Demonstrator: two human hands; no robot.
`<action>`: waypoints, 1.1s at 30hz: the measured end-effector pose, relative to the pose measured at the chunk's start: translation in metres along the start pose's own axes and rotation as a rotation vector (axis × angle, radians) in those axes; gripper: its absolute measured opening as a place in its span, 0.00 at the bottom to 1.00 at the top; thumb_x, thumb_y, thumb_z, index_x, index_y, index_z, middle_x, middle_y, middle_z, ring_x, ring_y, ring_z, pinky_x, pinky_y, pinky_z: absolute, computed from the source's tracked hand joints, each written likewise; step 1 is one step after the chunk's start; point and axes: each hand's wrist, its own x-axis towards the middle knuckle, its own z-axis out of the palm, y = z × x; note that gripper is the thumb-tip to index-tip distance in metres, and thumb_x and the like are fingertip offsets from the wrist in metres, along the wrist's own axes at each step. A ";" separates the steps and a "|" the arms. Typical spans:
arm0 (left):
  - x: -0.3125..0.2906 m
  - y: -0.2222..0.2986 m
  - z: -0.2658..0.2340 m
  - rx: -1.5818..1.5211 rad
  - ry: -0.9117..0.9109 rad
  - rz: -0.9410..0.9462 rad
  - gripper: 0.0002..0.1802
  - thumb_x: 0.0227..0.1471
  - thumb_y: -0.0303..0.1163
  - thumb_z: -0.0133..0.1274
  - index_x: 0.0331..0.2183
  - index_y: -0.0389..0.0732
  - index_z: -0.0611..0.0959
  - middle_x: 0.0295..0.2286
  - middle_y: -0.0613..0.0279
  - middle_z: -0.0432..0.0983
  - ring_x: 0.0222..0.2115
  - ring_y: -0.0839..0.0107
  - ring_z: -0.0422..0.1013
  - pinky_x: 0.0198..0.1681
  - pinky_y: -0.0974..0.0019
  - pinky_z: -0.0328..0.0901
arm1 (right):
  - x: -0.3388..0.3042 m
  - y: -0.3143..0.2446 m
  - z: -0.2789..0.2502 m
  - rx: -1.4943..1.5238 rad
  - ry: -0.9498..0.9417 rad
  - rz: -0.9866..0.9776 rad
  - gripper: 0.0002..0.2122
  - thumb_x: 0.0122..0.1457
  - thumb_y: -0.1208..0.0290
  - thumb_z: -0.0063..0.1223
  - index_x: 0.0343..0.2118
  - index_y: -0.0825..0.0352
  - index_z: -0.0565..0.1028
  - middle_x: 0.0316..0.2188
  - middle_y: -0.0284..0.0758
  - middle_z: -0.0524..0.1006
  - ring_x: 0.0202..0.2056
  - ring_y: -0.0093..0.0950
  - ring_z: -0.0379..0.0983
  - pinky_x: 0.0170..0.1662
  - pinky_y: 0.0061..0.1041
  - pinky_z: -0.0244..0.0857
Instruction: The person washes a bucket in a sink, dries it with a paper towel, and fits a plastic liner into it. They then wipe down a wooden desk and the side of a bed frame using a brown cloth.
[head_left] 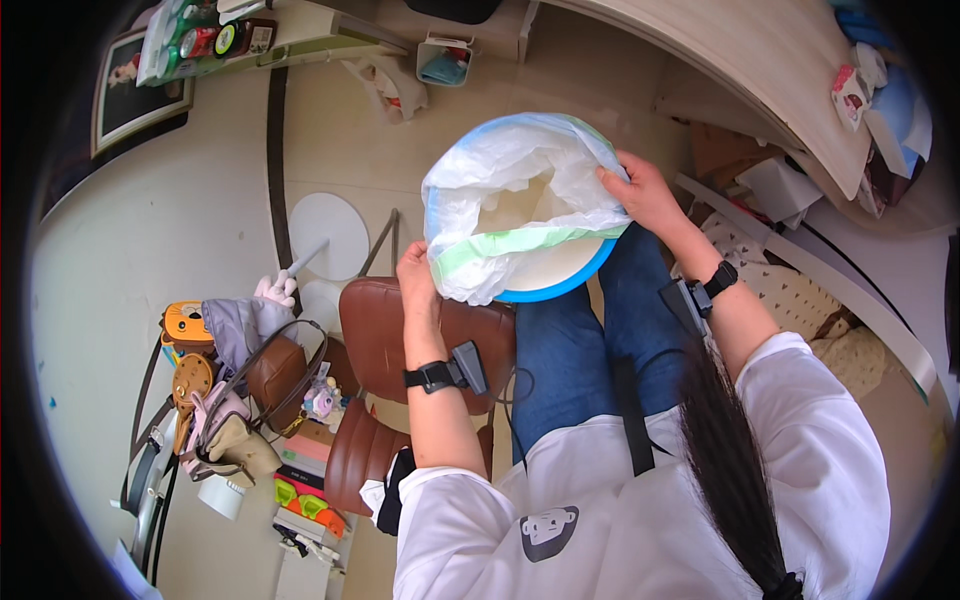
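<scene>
A white plastic bag point(490, 170) with a green and pale blue band around its mouth hangs open in front of my legs. It sits over a round white bin point(555, 270) with a blue rim, which shows beneath its near right side. My left hand point(416, 272) pinches the bag's left edge. At the far right, my right hand point(645, 190) grips the bag's edge, thumb on top. Part of the bin's rim is hidden under the plastic. Both wrists wear black straps with small dark devices.
A brown leather chair point(430, 335) stands just left of my legs. Bags hang beside the left wall, including a brown bag point(277, 380). A small white basket point(444, 62) and a plastic bag point(390, 85) lie on the far floor. A wooden desk point(740, 60) runs along the right.
</scene>
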 end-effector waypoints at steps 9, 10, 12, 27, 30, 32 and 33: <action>-0.041 0.045 0.026 0.335 0.443 0.749 0.17 0.55 0.24 0.54 0.48 0.36 0.76 0.43 0.58 0.73 0.44 0.66 0.69 0.44 0.65 0.67 | 0.012 0.007 0.006 -0.005 0.138 -0.070 0.11 0.62 0.67 0.53 0.39 0.72 0.75 0.27 0.26 0.75 0.30 0.14 0.66 0.33 0.19 0.63; -0.045 0.059 0.028 0.495 0.408 0.903 0.16 0.55 0.25 0.54 0.47 0.36 0.78 0.43 0.57 0.73 0.43 0.64 0.69 0.44 0.63 0.66 | 0.014 0.005 0.006 -0.027 0.159 -0.074 0.12 0.60 0.66 0.53 0.39 0.71 0.75 0.25 0.29 0.75 0.28 0.16 0.66 0.32 0.21 0.64; -0.050 0.078 0.028 0.759 0.334 1.111 0.16 0.53 0.29 0.57 0.45 0.37 0.80 0.42 0.56 0.75 0.43 0.58 0.68 0.45 0.59 0.65 | 0.015 -0.001 0.010 -0.047 0.169 -0.080 0.13 0.58 0.65 0.54 0.38 0.70 0.76 0.24 0.32 0.75 0.26 0.19 0.66 0.32 0.23 0.64; -0.046 0.064 -0.004 1.018 -0.114 1.156 0.08 0.42 0.21 0.57 0.30 0.38 0.78 0.30 0.60 0.74 0.40 0.57 0.68 0.44 0.57 0.62 | 0.021 0.005 0.013 0.356 0.301 0.115 0.13 0.60 0.65 0.54 0.40 0.71 0.78 0.30 0.31 0.79 0.30 0.18 0.73 0.35 0.21 0.67; -0.057 0.047 0.015 1.083 -0.103 1.244 0.11 0.41 0.21 0.59 0.31 0.39 0.78 0.33 0.59 0.73 0.42 0.57 0.68 0.45 0.56 0.63 | 0.024 0.006 0.023 0.413 0.328 0.152 0.14 0.60 0.65 0.54 0.41 0.73 0.77 0.30 0.32 0.79 0.30 0.18 0.72 0.35 0.20 0.67; -0.062 0.042 0.026 1.043 -0.088 1.239 0.13 0.40 0.21 0.60 0.32 0.39 0.78 0.34 0.59 0.73 0.42 0.57 0.68 0.46 0.56 0.63 | 0.026 0.003 0.031 0.445 0.344 0.155 0.14 0.61 0.66 0.53 0.41 0.73 0.77 0.30 0.32 0.79 0.29 0.18 0.72 0.34 0.20 0.66; -0.064 0.044 0.030 0.967 -0.034 1.232 0.14 0.39 0.21 0.61 0.33 0.39 0.78 0.33 0.58 0.73 0.41 0.56 0.68 0.46 0.56 0.63 | 0.026 0.001 0.034 0.443 0.345 0.156 0.14 0.61 0.66 0.53 0.41 0.73 0.77 0.30 0.32 0.79 0.29 0.18 0.72 0.34 0.20 0.66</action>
